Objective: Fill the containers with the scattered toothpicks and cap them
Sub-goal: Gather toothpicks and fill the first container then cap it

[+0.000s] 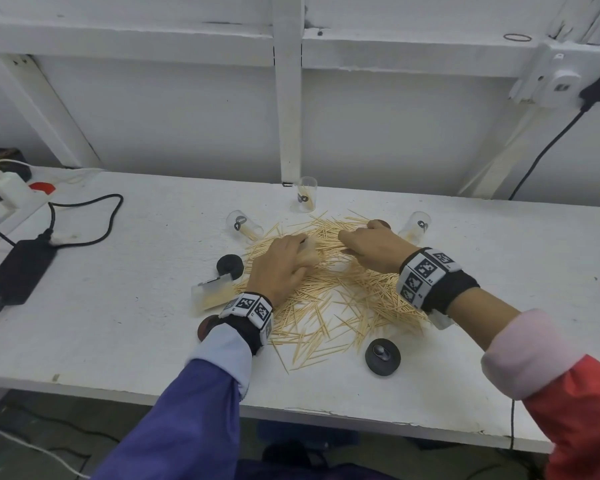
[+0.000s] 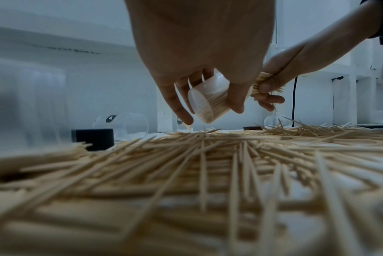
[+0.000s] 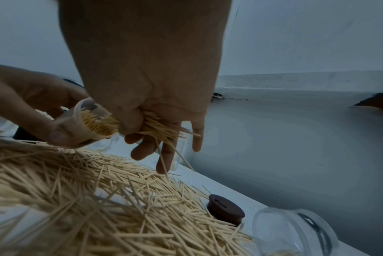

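Above the heap of pale wooden toothpicks (image 1: 329, 292) on the white table (image 1: 146, 327): small clear plastic container (image 2: 207, 102), light, rigid, likely slippery, nearly full, gripped round its wall by left hand (image 1: 281, 265); stiff, sharp-tipped bundle pinched mid-length in right hand (image 3: 146, 110) at container mouth.

White table (image 1: 125, 334): toothpick pile (image 1: 340, 296) mid-frame, clear containers (image 1: 306, 195) and dark caps (image 1: 382, 357) around it, power brick (image 1: 16, 271) left.

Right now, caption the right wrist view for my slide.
Right hand pushes a toothpick bundle into the container held by the left hand.
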The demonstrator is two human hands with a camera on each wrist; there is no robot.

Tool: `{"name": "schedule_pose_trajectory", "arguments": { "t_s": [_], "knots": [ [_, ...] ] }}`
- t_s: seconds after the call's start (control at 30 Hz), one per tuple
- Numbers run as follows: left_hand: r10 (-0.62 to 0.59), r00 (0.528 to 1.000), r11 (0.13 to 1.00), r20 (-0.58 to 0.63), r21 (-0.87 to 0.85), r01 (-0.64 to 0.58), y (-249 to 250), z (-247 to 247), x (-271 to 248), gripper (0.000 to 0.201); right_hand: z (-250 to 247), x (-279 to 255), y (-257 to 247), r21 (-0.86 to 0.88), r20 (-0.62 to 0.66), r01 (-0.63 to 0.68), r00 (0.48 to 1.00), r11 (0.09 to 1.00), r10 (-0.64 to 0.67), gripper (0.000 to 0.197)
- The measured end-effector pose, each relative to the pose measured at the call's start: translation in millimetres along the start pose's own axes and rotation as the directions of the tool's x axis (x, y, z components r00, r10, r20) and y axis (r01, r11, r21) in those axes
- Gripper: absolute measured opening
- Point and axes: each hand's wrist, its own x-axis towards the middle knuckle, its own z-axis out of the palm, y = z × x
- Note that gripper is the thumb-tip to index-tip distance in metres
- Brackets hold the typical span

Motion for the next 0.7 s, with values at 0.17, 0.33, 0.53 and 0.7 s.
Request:
{"name": "schedule_pose_trajectory", "arguments": {
  "t_s": [0.17,0.33,0.53,0.7],
  "knots": [
    [0.032,0.999,0.999,0.011,-0.028,-0.031,-2,4,1,0.057,-4,6,-3,-0.045,0.025,0.016,1.000,0.999,-0.015,0.016],
    [0.040,0.999,0.999,0.017,-0.036,-0.039,-1,4,1,0.059,-2,11,-7,-0.083,0.061,0.036,0.998,0.996,-0.031,0.013],
    [0.016,1.000,0.999,0.015,-0.040,-0.015,-1,3,0,0.061,-5,13,-8,-0.091,0.052,0.062,0.997,0.994,-0.057,0.010],
    [-0.010,1.000,0.998,0.019,-0.066,0.011,1,2,0,0.064,-4,14,-12,-0.127,0.001,0.082,0.997,0.988,-0.083,0.012]
  ]
}}
